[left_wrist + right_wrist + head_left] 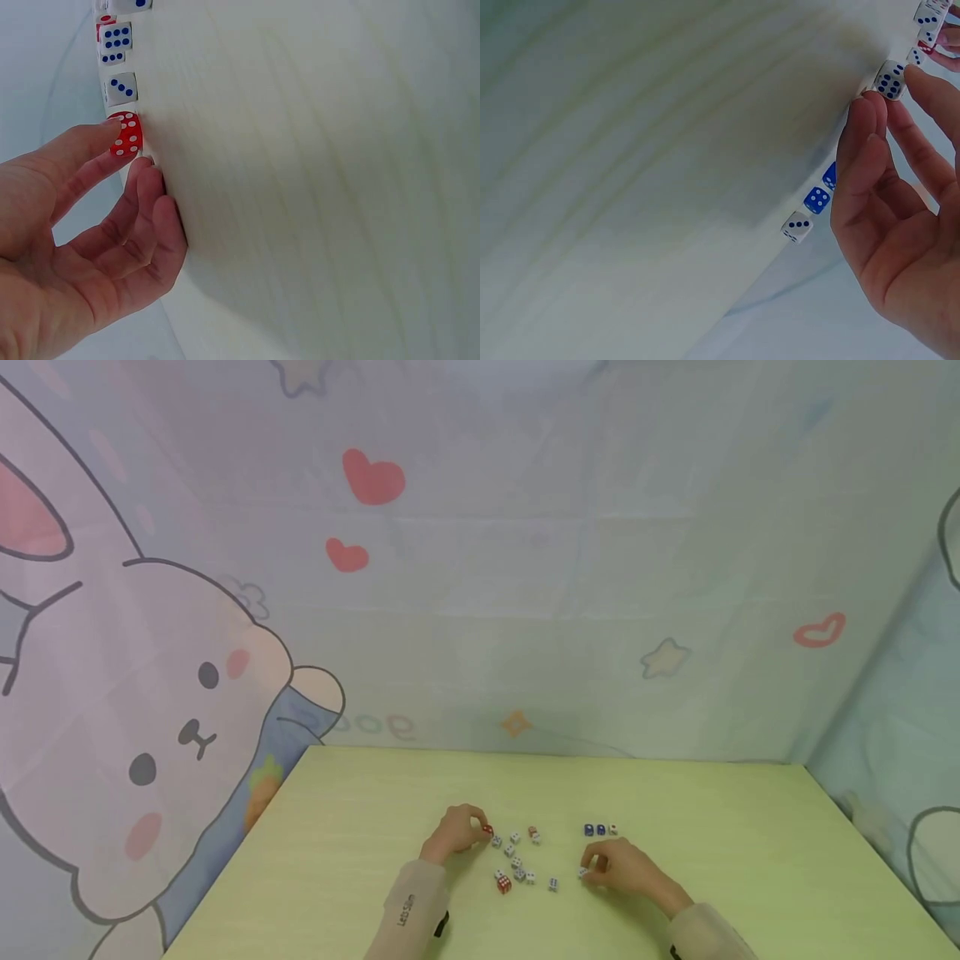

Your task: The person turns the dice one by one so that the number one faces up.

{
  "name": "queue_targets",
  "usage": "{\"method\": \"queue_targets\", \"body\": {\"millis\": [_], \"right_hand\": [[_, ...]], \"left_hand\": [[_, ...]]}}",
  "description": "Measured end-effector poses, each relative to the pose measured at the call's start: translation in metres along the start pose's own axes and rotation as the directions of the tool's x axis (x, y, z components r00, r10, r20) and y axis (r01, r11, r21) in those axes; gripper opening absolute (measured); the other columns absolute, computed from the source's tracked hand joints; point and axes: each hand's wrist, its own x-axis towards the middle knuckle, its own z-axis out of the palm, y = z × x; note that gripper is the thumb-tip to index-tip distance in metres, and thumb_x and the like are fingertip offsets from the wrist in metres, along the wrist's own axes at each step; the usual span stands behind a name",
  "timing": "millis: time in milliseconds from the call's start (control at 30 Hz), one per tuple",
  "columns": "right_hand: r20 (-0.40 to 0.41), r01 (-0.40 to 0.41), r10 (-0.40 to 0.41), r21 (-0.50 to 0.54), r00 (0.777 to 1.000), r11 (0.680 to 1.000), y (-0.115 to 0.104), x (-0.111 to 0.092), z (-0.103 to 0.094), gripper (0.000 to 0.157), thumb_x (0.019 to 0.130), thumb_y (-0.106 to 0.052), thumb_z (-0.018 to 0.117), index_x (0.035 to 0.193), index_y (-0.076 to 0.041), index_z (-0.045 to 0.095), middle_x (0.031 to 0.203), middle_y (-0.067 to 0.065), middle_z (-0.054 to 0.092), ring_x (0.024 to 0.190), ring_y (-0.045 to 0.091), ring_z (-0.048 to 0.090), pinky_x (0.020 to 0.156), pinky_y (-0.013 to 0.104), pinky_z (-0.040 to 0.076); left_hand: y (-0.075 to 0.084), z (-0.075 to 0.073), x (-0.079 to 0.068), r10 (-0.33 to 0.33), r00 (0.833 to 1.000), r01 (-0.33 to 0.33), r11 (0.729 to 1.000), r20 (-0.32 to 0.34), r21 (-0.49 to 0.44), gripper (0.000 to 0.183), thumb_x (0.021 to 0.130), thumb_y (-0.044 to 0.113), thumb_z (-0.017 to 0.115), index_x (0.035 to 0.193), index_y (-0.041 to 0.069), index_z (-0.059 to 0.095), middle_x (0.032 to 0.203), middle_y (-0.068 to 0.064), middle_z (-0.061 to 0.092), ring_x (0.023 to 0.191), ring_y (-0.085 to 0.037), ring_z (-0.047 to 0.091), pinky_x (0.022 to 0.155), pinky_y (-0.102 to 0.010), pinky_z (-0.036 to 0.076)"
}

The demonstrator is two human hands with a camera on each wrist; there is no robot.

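Between thumb and forefinger, my left hand (pixel 459 830) pinches a red die (pixel 127 135) with white pips at the left end of a loose cluster of dice. My right hand (pixel 622 866) pinches a white die (pixel 889 80) with blue pips, its other fingers resting near the tabletop. White dice (pixel 516 862) lie scattered between the hands, and a larger red die (pixel 504 885) sits at their near edge. Beyond my right hand stands a short row of two blue dice (pixel 817 200) and a white die (pixel 797 226).
The dice lie on a pale yellow tabletop (pixel 360 810). A cloth backdrop (pixel 525 610) printed with a rabbit, hearts and stars hangs behind it. One white die (pixel 553 884) lies apart from the cluster, toward my right hand. A red-and-white pair (pixel 533 832) sits farther back.
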Motion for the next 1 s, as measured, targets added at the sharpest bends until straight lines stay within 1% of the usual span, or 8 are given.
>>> {"method": "queue_targets", "body": {"millis": [233,467,567,733,833,900,967,1000], "right_hand": [[-0.022,-0.009,0.008,-0.053,1.000,0.999,0.003,0.004,0.005,0.009,0.076,-0.018,0.068,0.082,-0.014,0.062,0.066,-0.007,0.056,0.052,0.000,0.045,0.049,0.019,0.038],[-0.066,-0.010,0.003,-0.100,0.998,0.995,0.001,0.010,0.005,0.010,0.075,-0.016,0.068,0.081,-0.016,0.060,0.065,-0.007,0.055,0.052,0.001,0.045,0.051,0.021,0.038],[-0.069,-0.014,0.007,-0.099,0.998,0.995,0.001,0.010,0.004,0.012,0.075,-0.015,0.069,0.080,-0.017,0.059,0.065,-0.008,0.056,0.052,0.001,0.046,0.060,0.029,0.040],[-0.071,-0.016,0.009,-0.092,0.997,0.996,0.001,0.010,0.004,0.014,0.074,-0.016,0.069,0.080,-0.018,0.057,0.064,-0.009,0.055,0.052,0.001,0.046,0.083,0.054,0.037],[-0.065,-0.025,0.020,-0.081,0.998,0.996,0.002,0.011,0.004,0.013,0.075,-0.016,0.069,0.083,-0.016,0.059,0.066,-0.007,0.056,0.054,0.002,0.046,0.079,0.044,0.043],[-0.061,-0.033,0.029,-0.076,0.998,0.997,0.001,0.011,0.005,0.012,0.075,-0.016,0.069,0.084,-0.015,0.060,0.068,-0.006,0.056,0.056,0.003,0.046,0.068,0.032,0.046],[-0.057,-0.037,0.033,-0.073,0.998,0.997,0.001,0.011,0.005,0.011,0.076,-0.016,0.068,0.084,-0.013,0.061,0.070,-0.005,0.056,0.057,0.003,0.047,0.053,0.022,0.040],[-0.057,-0.038,0.034,-0.070,0.998,0.997,0.000,0.011,0.004,0.010,0.076,-0.016,0.067,0.084,-0.013,0.061,0.071,-0.004,0.056,0.058,0.003,0.047,0.050,0.020,0.039]], "left_hand": [[-0.001,0.003,-0.002,0.013,1.000,-0.013,0.999,-0.018,0.038,0.011,0.080,0.013,0.065,0.085,0.004,0.064,0.076,-0.012,0.060,0.040,-0.006,0.035,0.039,-0.020,0.031],[-0.002,0.002,0.000,0.007,1.000,-0.006,0.999,-0.018,0.034,0.010,0.079,0.012,0.065,0.085,0.005,0.064,0.075,-0.015,0.062,0.040,-0.007,0.035,0.040,-0.020,0.031],[-0.002,0.001,0.000,0.012,1.000,-0.012,1.000,-0.016,0.022,0.009,0.079,0.011,0.066,0.085,0.004,0.065,0.079,-0.013,0.061,0.040,-0.007,0.035,0.040,-0.021,0.031],[-0.004,0.001,0.001,0.021,1.000,-0.021,1.000,-0.009,0.000,0.009,0.078,0.010,0.066,0.086,0.004,0.065,0.054,-0.005,0.053,0.038,-0.006,0.032,0.038,-0.019,0.029],[-0.004,0.001,0.002,0.031,1.000,-0.031,1.000,-0.006,-0.003,0.010,0.078,0.010,0.066,0.086,0.004,0.064,0.048,-0.002,0.048,0.038,-0.006,0.031,0.037,-0.019,0.029],[-0.004,0.000,0.001,0.035,0.999,-0.035,0.999,-0.002,-0.008,0.011,0.078,0.010,0.066,0.087,0.004,0.064,0.049,-0.004,0.051,0.038,-0.006,0.031,0.038,-0.019,0.029],[-0.002,0.000,0.001,0.026,1.000,-0.026,1.000,0.004,-0.009,0.012,0.077,0.010,0.067,0.087,0.004,0.065,0.056,-0.007,0.056,0.038,-0.006,0.032,0.038,-0.019,0.030],[-0.001,-0.001,0.001,0.019,1.000,-0.019,1.000,0.008,-0.011,0.012,0.077,0.010,0.067,0.087,0.004,0.065,0.059,-0.009,0.059,0.039,-0.006,0.032,0.039,-0.020,0.030]]}}
